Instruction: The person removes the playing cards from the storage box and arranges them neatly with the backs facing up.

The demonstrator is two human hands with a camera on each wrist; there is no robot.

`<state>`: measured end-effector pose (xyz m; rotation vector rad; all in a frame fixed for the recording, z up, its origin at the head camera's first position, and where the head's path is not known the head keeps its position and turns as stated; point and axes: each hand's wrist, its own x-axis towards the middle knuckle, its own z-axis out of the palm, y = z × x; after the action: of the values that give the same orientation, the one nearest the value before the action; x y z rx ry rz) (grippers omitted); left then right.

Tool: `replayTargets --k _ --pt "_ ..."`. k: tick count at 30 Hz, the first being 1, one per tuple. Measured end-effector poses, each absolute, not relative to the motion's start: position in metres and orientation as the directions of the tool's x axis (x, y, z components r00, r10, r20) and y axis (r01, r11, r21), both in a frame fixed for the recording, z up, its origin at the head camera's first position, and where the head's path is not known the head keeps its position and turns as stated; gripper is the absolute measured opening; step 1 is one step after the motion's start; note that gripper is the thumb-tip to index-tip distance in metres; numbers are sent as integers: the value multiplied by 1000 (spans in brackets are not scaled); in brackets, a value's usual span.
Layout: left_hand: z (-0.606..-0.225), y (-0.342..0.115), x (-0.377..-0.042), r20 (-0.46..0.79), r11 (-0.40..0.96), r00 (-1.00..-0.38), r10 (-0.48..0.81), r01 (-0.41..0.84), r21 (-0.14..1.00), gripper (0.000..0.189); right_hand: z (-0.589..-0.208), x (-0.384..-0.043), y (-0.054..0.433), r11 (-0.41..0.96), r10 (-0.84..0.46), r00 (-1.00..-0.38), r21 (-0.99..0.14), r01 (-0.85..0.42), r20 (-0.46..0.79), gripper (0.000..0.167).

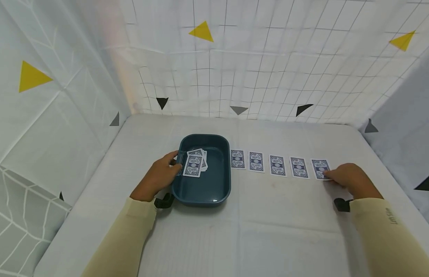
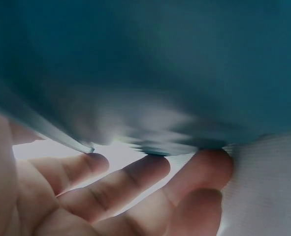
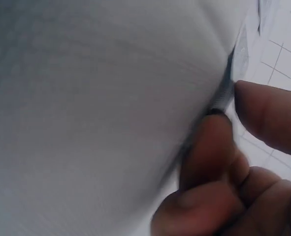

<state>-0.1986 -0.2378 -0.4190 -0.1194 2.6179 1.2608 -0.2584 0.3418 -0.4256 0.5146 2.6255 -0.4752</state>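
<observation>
A dark teal tray (image 1: 216,169) stands left of the table's middle, with several face-down playing cards (image 1: 193,166) loosely stacked inside. At its left rim my left hand (image 1: 159,175) holds the tray; in the left wrist view fingertips (image 2: 157,164) touch the outer wall. A row of blue-backed cards extends to the right of the tray. My right hand (image 1: 351,177) pinches the near right corner of the rightmost playing card (image 1: 319,167), which lies face down at the row's end. Thumb and finger meet at the card's edge (image 3: 226,91) in the right wrist view.
Several other face-down cards (image 1: 277,165) lie spaced apart between the tray and the right hand. White cloth covers the table (image 1: 277,238). White sheeting (image 1: 256,77) with a grid and triangles rises behind, and more hangs at both sides.
</observation>
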Motion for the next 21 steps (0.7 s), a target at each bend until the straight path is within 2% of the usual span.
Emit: replayTargets --k 7,21 --pt "-419 -237 -198 -249 632 -968 20 -180 753 65 -417 -249 335 883 357 -830 -134 449 -429 79" --pt "-418 -237 -198 -253 636 -967 17 -185 749 66 -406 -245 324 852 392 -835 -191 488 -387 86"
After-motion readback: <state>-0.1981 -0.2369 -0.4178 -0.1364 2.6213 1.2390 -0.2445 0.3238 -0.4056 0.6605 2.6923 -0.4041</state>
